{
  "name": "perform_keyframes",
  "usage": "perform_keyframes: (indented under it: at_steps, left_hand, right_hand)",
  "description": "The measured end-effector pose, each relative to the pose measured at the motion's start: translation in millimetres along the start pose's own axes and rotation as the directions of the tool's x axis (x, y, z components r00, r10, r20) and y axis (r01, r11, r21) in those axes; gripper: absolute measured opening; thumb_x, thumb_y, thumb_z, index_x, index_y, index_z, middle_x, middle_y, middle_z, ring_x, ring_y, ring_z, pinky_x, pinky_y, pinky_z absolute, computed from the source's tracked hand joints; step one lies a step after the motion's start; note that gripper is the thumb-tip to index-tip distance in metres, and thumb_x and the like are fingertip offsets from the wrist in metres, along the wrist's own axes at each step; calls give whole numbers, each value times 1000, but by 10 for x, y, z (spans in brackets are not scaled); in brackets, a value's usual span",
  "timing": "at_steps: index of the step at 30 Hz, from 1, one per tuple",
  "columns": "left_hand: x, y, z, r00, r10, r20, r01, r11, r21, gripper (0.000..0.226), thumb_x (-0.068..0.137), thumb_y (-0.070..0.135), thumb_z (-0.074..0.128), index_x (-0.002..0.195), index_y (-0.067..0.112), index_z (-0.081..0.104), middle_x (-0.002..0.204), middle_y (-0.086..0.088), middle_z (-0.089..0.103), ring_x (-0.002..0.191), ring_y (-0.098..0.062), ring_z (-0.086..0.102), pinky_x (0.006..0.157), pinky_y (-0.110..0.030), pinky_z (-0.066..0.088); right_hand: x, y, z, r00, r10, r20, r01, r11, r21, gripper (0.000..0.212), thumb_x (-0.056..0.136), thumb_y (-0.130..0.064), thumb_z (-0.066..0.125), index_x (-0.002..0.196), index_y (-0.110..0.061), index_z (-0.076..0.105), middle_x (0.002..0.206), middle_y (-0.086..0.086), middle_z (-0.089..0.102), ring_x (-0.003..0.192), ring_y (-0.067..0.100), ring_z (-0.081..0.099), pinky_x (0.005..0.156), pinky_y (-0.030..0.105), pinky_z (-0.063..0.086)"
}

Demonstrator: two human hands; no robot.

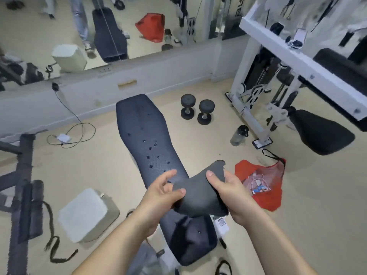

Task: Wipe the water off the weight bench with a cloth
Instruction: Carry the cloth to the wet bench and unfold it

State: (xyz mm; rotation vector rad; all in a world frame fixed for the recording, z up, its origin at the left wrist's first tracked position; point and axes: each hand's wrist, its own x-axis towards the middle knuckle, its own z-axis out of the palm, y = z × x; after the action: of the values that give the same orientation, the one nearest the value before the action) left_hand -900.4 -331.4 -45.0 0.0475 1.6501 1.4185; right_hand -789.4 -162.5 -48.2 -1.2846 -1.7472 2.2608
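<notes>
The left hand [164,187] pinches the cloth's [200,192] near-left end; the right hand [224,187] grips its right side, so the cloth hangs over the bench [143,132]. The drops [153,149] lie beyond both grips, strung along the bench's long axis toward its far end.

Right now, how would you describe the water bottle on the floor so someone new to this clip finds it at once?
Start at the long dark weight bench in the middle of the room, then look to its right, toward the foot of the white cable machine. The water bottle stands there on the tan floor, beyond the red mesh bag. Unlike the two black dumbbells nearby, it is see-through grey with a black cap.
</notes>
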Motion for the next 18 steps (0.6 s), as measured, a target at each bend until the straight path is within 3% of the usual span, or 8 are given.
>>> perform_keyframes:
  at_steps: [1,4,7,9,11,14,16,18]
  left_hand:
    - [162,68,-169,999,20,50,-24,997,78,50,90,1,70,130,27,57,71,13,68,76,-4,68,73,-19,51]
    - [585,320,-666,982,36,185,-92,948,304,48,83,-2,73,120,29,66,97,9,78,93,-5,73,77,-16,54]
    - [822,623,-1056,947,63,315,-213,856,471,43,75,-6,71,100,29,71,91,15,77,82,-3,72,70,-17,53]
    - [936,793,-1245,927,76,368,-291,765,574,35,72,-3,70,90,28,70,73,19,70,64,1,60,59,-17,46]
    - [1063,889,-1415,932,102,347,-315,704,637,22,69,7,71,87,20,68,71,4,67,57,-4,51,56,-25,42]
    - [1217,960,-1611,929,105,355,-339,627,701,15,67,14,69,82,15,66,67,-2,65,54,-9,49,54,-31,43]
    - [1257,981,-1697,913,117,391,-381,589,713,9,70,16,68,78,19,66,71,2,70,61,-11,58,60,-34,50]
    - [1265,978,-1774,872,172,457,-476,514,714,4,72,23,65,74,21,62,75,3,68,73,-14,61,67,-36,52]
  right_hand:
    - [149,-29,143,998,6,-66,-8,999,-39,28,104,-28,60,111,-2,66,103,12,80,89,20,78,68,31,61]
    - [578,-149,586,953,17,-302,-89,970,-226,43,93,-41,71,115,-4,64,116,16,74,102,29,73,78,42,59]
    - [769,-319,978,897,75,-436,-165,971,-175,56,83,-39,81,123,-14,52,113,7,64,98,23,65,71,33,50]
    - [822,-407,1168,904,62,-424,-152,971,-183,64,75,-34,85,125,-22,47,99,10,61,85,22,62,72,37,54]
    - [823,-473,1308,929,51,-367,-130,973,-193,68,67,-28,88,123,-27,50,98,12,64,81,21,62,82,42,57]
    - [762,-517,1491,975,42,-218,-112,941,-321,71,64,-16,93,124,-26,58,116,9,64,90,16,62,78,27,53]
    - [745,-481,1618,986,48,-162,-124,857,-501,77,63,-18,90,132,-28,58,124,3,53,104,16,60,83,23,52]
    - [722,-399,1733,984,26,-176,-139,731,-668,67,70,-17,82,131,-35,60,115,-3,44,107,19,58,87,30,55]
